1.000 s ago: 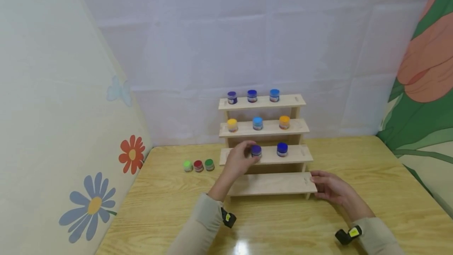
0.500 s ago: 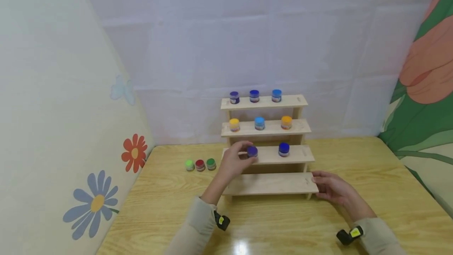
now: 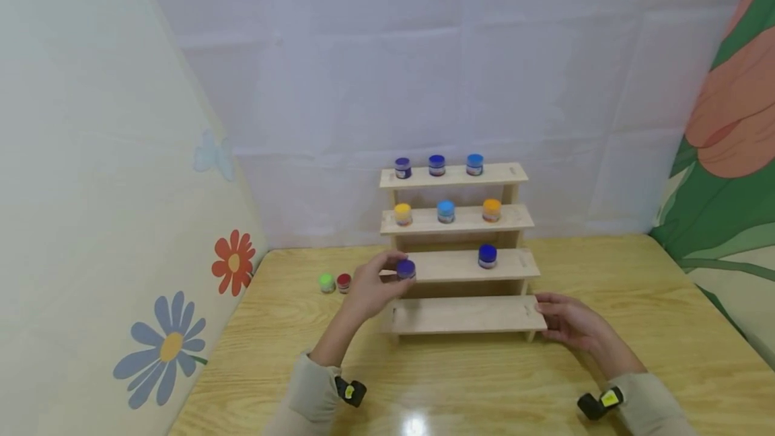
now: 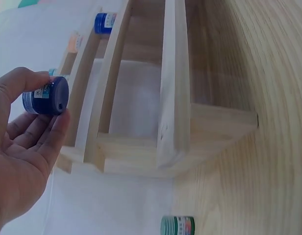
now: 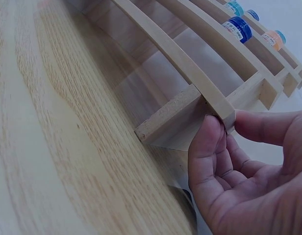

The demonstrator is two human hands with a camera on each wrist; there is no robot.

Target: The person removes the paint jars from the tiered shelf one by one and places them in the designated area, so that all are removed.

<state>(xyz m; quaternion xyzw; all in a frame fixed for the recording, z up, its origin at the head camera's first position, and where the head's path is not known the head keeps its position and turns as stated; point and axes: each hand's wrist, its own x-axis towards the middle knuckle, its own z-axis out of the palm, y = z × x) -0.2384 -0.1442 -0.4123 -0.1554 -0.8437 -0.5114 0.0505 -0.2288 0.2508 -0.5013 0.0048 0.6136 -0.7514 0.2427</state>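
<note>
Between the thumb and fingers of my left hand [image 3: 371, 289] is a small purple-lidded paint jar [image 3: 406, 270], held at the left end of the second step from the bottom. The left wrist view shows this jar [image 4: 45, 95] tilted on its side relative to that camera, clear of the wood. My right hand [image 3: 572, 323] pinches the right end of the lowest step of the wooden stepped shelf [image 3: 466, 315]; in the right wrist view the thumb and fingers [image 5: 208, 142] grip the board's corner. A blue jar [image 3: 487, 256] stands on the same step as the left hand.
Three jars, including a purple one [image 3: 402, 167], stand on the top step. Yellow [image 3: 402, 214], light blue [image 3: 445, 211] and orange [image 3: 492, 210] jars occupy the step below. Light green [image 3: 327, 282] and red [image 3: 344, 282] jars sit on the table, with a green jar [image 4: 178, 225] beside them.
My left hand has carried the purple jar leftward along the second step from the bottom, away from the blue jar. The right hand keeps its grip on the lowest step.
</note>
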